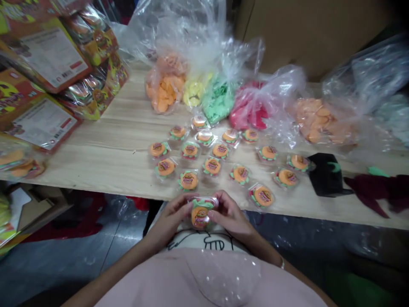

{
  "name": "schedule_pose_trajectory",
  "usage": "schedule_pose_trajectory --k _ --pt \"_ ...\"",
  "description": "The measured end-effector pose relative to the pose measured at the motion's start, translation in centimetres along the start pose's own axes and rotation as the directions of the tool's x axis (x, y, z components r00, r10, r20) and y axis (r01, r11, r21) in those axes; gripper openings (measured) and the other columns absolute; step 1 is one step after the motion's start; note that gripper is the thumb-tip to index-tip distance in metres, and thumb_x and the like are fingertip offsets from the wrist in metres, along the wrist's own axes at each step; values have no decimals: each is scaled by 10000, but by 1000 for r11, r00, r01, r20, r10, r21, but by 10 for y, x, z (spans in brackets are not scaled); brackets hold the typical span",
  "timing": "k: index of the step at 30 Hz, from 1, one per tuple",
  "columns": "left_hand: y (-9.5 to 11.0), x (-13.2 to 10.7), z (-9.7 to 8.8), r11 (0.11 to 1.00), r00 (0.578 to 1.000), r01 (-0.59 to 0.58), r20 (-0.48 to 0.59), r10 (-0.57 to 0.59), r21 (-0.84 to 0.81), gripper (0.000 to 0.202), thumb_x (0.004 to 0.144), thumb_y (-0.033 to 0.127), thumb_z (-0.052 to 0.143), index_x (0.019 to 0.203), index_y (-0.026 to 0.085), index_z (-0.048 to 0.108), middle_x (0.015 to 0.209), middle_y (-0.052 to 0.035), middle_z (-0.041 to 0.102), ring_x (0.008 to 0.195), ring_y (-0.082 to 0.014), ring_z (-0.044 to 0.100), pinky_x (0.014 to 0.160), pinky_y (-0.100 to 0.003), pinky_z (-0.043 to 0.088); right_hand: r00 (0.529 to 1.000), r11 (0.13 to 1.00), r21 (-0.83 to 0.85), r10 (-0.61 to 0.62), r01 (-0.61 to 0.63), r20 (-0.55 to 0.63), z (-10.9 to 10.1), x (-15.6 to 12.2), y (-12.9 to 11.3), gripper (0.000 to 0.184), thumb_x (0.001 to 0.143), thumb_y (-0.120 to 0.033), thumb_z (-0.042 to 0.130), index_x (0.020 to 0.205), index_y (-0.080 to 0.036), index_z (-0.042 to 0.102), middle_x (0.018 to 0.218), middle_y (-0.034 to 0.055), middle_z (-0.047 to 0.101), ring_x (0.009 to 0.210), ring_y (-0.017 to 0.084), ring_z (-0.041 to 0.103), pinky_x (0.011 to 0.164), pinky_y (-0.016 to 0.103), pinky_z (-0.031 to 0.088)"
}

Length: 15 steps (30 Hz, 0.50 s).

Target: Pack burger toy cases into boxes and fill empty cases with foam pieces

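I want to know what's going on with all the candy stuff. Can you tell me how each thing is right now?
Burger candy pack: held in both hands, just off the table edge.
Left hand: gripping the pack's left side.
Right hand: gripping the pack's right side.
Finished packs: closed, lying flat, spread over the wooden table.
Plastic bags: open, holding loose coloured pieces.
Boxes: stacked at the left, closed.
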<state>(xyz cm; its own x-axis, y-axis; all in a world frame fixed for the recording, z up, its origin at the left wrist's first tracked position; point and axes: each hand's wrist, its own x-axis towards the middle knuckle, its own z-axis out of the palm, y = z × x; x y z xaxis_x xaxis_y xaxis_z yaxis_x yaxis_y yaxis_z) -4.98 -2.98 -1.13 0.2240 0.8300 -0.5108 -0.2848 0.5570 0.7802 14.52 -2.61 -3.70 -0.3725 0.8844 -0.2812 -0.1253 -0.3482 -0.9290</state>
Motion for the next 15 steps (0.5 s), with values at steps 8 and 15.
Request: schedule_pose_trajectory --k 8,15 --pt "-10 3 -6 986 995 -66 -67 77 154 244 751 399 730 833 171 753 824 -53 697 777 -176 600 733 -262 479 999 998 -36 54 -54 2 -9 8 -5 421 751 -582 693 760 -182 563 656 -36 512 608 106 446 589 235 360" --pt "14 8 -4 956 997 -66 45 55 287 250 748 414 717 751 165 700 715 -25 621 684 -150 528 641 -229 424 999 999 -35 33 -34 -29 -8 12 -9 406 731 -562 705 687 -184 561 583 -43 531 559 104 450 554 234 365"
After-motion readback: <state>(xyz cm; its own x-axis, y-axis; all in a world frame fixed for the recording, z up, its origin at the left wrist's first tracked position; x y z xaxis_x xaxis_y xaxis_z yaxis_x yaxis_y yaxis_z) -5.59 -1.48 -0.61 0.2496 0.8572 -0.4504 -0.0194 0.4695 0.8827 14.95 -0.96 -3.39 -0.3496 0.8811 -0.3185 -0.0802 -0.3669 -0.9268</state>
